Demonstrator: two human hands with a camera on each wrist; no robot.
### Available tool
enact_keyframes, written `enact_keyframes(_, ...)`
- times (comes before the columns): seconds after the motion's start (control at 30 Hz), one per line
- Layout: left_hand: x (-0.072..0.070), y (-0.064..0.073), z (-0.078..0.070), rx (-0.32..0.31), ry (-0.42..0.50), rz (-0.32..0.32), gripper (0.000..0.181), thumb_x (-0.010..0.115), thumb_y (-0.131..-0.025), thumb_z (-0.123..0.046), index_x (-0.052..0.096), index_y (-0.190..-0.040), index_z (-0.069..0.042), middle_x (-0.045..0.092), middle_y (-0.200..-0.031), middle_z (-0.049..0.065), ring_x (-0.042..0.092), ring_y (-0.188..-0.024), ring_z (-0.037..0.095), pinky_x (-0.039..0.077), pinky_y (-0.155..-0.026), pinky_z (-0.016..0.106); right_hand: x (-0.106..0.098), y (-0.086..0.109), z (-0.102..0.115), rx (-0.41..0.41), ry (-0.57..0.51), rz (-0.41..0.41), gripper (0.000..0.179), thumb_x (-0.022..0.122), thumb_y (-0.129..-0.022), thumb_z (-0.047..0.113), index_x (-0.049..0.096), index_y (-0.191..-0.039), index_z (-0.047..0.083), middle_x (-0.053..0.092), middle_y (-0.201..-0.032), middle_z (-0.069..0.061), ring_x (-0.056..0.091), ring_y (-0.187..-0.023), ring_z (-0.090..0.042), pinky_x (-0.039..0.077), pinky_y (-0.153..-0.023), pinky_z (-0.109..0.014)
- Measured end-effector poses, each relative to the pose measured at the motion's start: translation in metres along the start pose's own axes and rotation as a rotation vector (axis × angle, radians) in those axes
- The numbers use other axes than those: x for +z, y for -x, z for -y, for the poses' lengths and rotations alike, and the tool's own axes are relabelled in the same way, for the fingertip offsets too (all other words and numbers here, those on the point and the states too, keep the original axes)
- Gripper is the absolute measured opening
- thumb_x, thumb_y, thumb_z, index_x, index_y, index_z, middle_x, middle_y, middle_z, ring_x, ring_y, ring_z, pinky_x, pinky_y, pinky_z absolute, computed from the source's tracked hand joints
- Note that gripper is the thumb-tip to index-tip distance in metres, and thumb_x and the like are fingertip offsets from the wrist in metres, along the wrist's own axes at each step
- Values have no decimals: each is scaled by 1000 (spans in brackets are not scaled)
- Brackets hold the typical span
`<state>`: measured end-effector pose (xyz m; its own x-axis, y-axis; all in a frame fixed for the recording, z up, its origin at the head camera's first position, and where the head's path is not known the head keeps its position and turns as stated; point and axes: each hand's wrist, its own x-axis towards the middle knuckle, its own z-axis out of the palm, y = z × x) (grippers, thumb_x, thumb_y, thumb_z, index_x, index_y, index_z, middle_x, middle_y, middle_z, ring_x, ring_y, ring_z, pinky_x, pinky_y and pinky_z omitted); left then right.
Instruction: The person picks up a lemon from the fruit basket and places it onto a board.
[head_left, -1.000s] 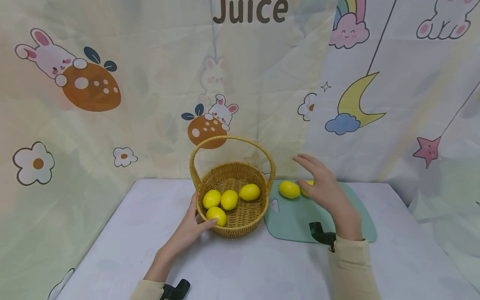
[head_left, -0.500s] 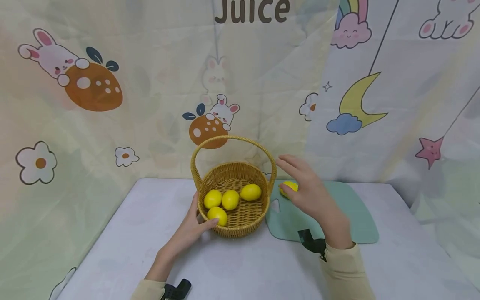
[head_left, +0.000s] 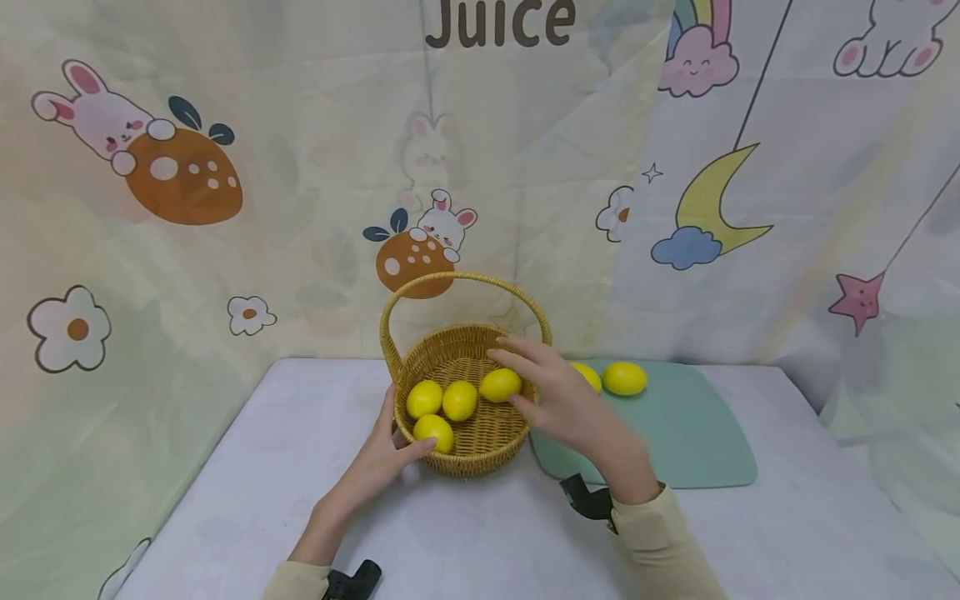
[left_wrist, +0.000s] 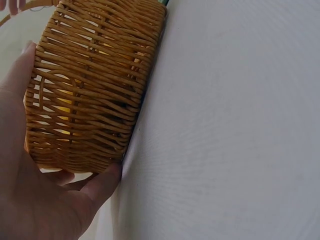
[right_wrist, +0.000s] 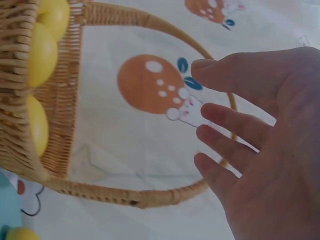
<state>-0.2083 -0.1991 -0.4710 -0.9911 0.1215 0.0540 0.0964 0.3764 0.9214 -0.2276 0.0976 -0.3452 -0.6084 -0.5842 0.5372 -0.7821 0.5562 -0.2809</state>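
Note:
A wicker basket [head_left: 480, 463] with a tall arched handle stands upright on the table, holding several yellow lemons [head_left: 459, 401]. My left hand [head_left: 369, 467] grips its left side, with the thumb over the rim by the front lemon [head_left: 433, 433]. In the left wrist view, the fingers of this hand lie against the basket's woven wall [left_wrist: 95, 85]. Over the basket's right rim hovers my right hand [head_left: 573, 408], its fingers spread beside the rightmost lemon [head_left: 500, 385]. The right wrist view shows nothing between those fingers [right_wrist: 220, 175], and the handle arches behind them.
A green mat [head_left: 660, 442] lies to the right of the basket. On its back part rest a lemon [head_left: 626, 378] and another lemon [head_left: 587, 375] partly hidden by my right hand. A printed cloth backdrop [head_left: 315, 208] hangs behind the white table [head_left: 247, 483].
My right hand has moved left from above the mat to the basket's right rim, uncovering the right-hand lemon on the mat. The left hand and the basket stay in place.

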Motion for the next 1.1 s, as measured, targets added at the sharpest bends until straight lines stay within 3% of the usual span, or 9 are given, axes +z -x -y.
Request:
enact_keyframes(0.33,-2,1,-1,1,-3,-4,109,75,-86,-45,-10,-155,-48,-1,-168,-9,10,-156,30,12,-118,70,38,-6,-10,106,7,152,58,71,-87,4,56,-142,16,51,-149,-8,50,-137,-27,51,-103,-44)
enact_keyframes(0.53,-1,0,0,-2,-8,0,109,75,-86,-45,-10,-155,-47,-3,-168,-7,9,-156,30,12,-118,70,56,-6,-19,178,24,231,58,69,-89,7,54,-144,18,47,-153,-6,47,-140,-27,48,-107,-45)
enact_keyframes(0.83,-2,-1,0,-9,-11,3,110,75,-86,-45,-11,-155,-45,-3,-168,-5,8,-156,30,10,-118,69,75,-6,-30,264,36,263,61,68,-89,4,51,-146,19,45,-154,-10,44,-142,-29,44,-111,-49)
enact_keyframes(1.1,-1,-2,1,6,21,8,109,75,-86,-43,-8,-156,-46,-2,-168,-8,7,-156,28,14,-119,67,83,-12,-30,353,63,329,64,61,-86,-3,51,-147,17,43,-155,-16,42,-143,-32,47,-107,-51)
